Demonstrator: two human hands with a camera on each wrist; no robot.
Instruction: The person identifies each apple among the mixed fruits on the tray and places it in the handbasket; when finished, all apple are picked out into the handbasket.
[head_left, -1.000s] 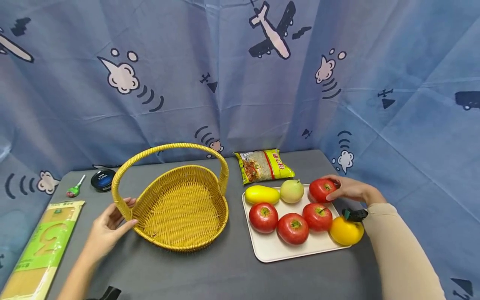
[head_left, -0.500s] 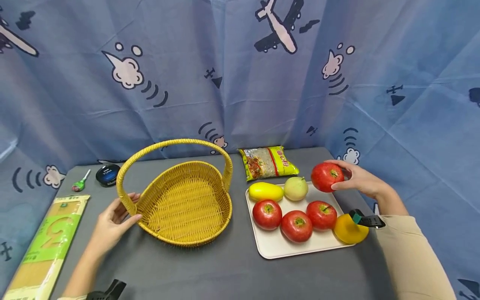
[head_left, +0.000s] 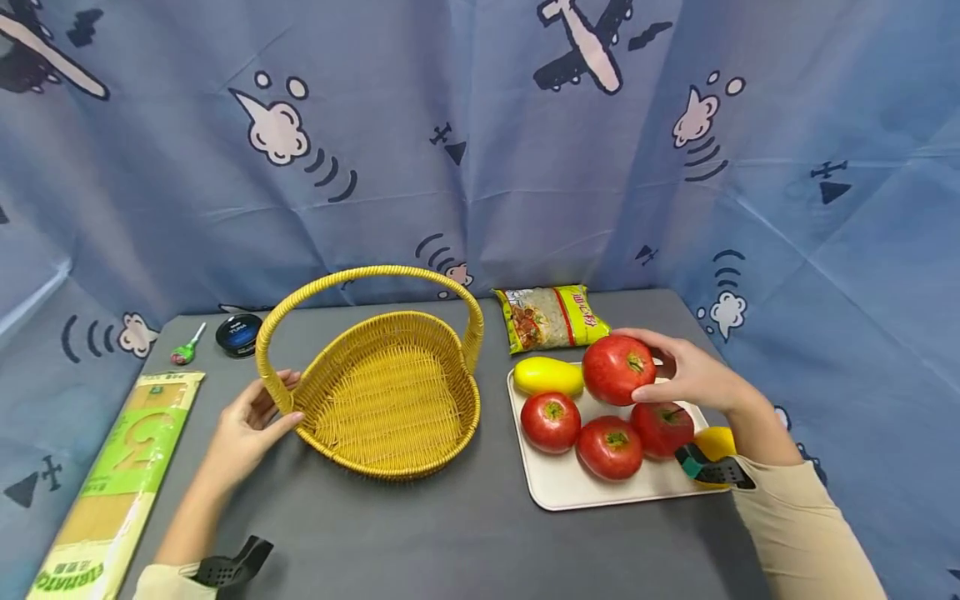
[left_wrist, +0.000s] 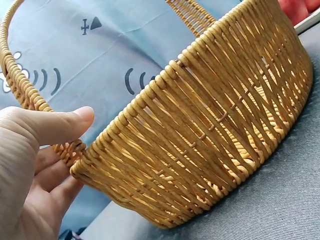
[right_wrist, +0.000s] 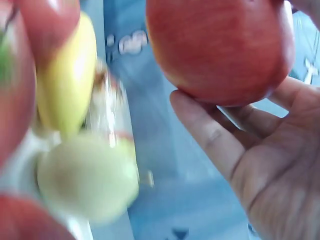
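Observation:
My right hand (head_left: 693, 372) holds a red apple (head_left: 618, 369) over the white tray (head_left: 558, 493), thumb on the near side and fingers at the back. Below it on the tray lie several more red apples (head_left: 610, 447) and a yellow mango-shaped fruit (head_left: 549, 377). A pale green pear (right_wrist: 87, 175) shows blurred in the right wrist view; in the head view the held apple hides it. My left hand (head_left: 257, 425) grips the yellow wicker basket (head_left: 393, 404) where its handle meets the rim, as the left wrist view also shows. Nothing lies inside the basket.
A bright food packet (head_left: 551, 318) lies behind the tray. At the left are a long green-and-yellow noodle packet (head_left: 123, 471), a lollipop (head_left: 186, 346) and a dark round tuna tin (head_left: 238, 335). An orange-yellow fruit (head_left: 716, 442) sits at the tray's right end, partly behind my right wrist.
My right hand has lifted the apple from the tray's back right corner and carried it left, over the other fruit. My left hand keeps its grip on the basket; the head view has shifted slightly.

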